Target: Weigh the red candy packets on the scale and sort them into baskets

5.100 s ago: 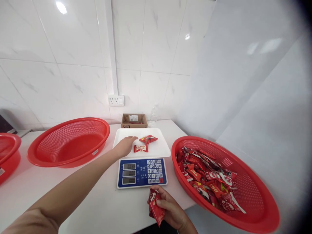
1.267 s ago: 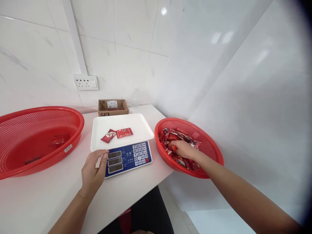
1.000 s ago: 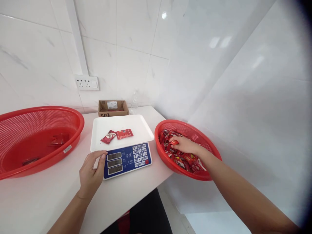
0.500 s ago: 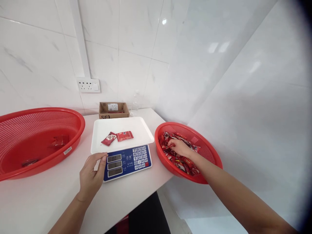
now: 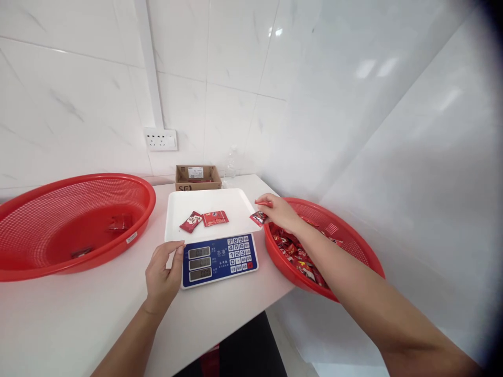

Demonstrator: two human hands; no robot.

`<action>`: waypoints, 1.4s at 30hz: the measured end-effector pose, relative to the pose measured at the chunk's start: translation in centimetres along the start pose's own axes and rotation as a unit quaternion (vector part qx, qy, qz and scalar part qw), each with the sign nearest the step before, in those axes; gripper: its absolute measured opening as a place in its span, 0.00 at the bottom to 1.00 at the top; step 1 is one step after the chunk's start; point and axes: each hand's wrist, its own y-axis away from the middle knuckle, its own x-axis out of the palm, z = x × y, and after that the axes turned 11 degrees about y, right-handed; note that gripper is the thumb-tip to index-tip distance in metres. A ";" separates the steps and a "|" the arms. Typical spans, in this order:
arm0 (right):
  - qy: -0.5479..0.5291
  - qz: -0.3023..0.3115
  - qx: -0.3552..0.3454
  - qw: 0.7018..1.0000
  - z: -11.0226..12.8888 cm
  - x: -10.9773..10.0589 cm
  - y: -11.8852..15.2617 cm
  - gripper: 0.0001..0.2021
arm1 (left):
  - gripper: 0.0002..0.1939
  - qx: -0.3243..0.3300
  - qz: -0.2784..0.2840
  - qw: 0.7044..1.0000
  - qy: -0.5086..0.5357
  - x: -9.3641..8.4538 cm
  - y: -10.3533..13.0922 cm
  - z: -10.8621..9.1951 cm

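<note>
My right hand [image 5: 280,212] is closed on small red snack packets [image 5: 258,217], which stick out from the fingertips just above the tray's right edge. At least two seem to be in the grip. My left hand [image 5: 165,267] has thumb and forefinger closed together at the left edge of a digital scale [image 5: 220,280], touching it. On the scale's white tray [image 5: 176,201] lie a dark red packet [image 5: 191,222] and a brighter red packet [image 5: 216,218], side by side. Below my right forearm, the right-hand red basket [image 5: 353,246] holds many mixed red packets [image 5: 293,248].
A larger red basket [image 5: 78,183] with a few packets at its bottom stands at the left. Behind the scale are a cardboard box [image 5: 198,186] and a clear bottle [image 5: 231,163]. A wall socket [image 5: 161,140] is above the white table [image 5: 220,319].
My right hand has come up out of the right basket and moved left to the tray, bringing packets with it. My left hand stays at the scale's edge. The view has shifted slightly.
</note>
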 end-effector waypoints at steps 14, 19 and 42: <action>0.065 0.096 -0.020 0.993 4.3 7.4 -2.6 0.05 | 0.06 -0.017 -0.014 1.000 0.005 -0.5 -0.5 0.1; 0.167 0.071 -0.105 0.978 4.4 8.5 -2.7 0.03 | 0.06 -0.024 -0.015 0.999 0.015 -0.6 -0.5 0.1; 0.165 0.012 -0.136 0.977 5.2 8.9 -3.0 0.10 | 0.06 -0.041 -0.005 0.998 0.036 -0.5 -0.5 0.3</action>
